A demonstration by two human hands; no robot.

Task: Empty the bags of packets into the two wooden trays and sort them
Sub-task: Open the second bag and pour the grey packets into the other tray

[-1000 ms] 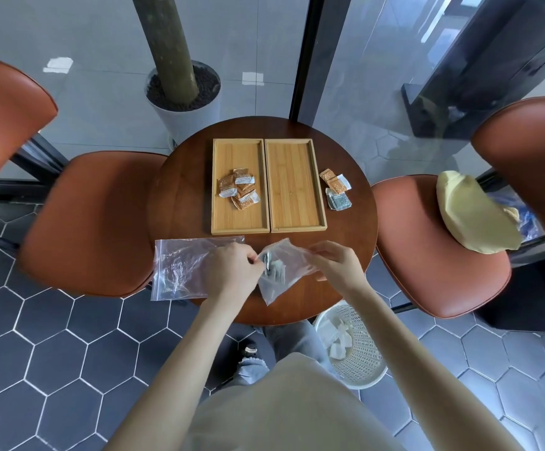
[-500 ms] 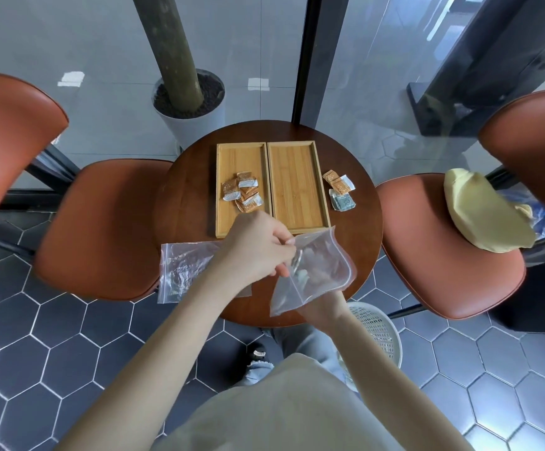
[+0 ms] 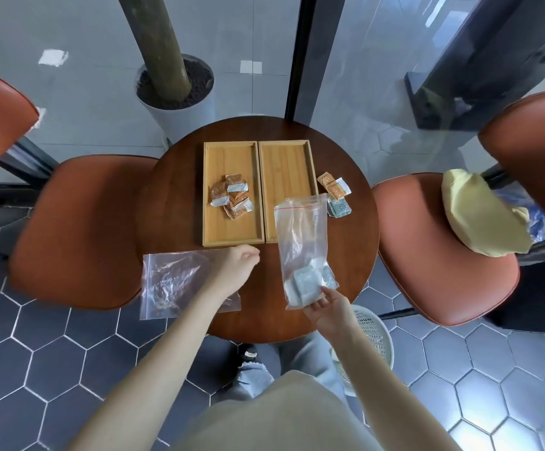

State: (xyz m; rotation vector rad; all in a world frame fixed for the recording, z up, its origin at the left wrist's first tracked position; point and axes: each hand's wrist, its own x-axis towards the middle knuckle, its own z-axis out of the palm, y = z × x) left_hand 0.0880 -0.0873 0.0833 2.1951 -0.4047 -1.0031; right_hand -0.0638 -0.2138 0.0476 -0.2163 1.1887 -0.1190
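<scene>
Two wooden trays stand side by side on the round table [image 3: 173,203]. The left tray [image 3: 232,232] holds several orange packets [image 3: 232,196]; the right tray [image 3: 286,164] shows bare wood. My right hand [image 3: 325,309] grips the bottom of a clear zip bag [image 3: 300,242] with grey-blue packets [image 3: 308,281] inside, its open mouth pointing at the right tray. My left hand [image 3: 237,270] hovers with loosely curled fingers holding nothing, above an empty flat bag [image 3: 175,283].
Loose orange and grey-blue packets [image 3: 334,195] lie on the table right of the trays. Orange chairs flank the table; the right chair carries a yellow cloth [image 3: 482,213]. A white basket [image 3: 368,333] stands under the table's near edge. A potted trunk [image 3: 173,86] rises beyond.
My left hand let go of the bag's mouth and drew back left. My right hand turned the bag so that its mouth points toward the right tray.
</scene>
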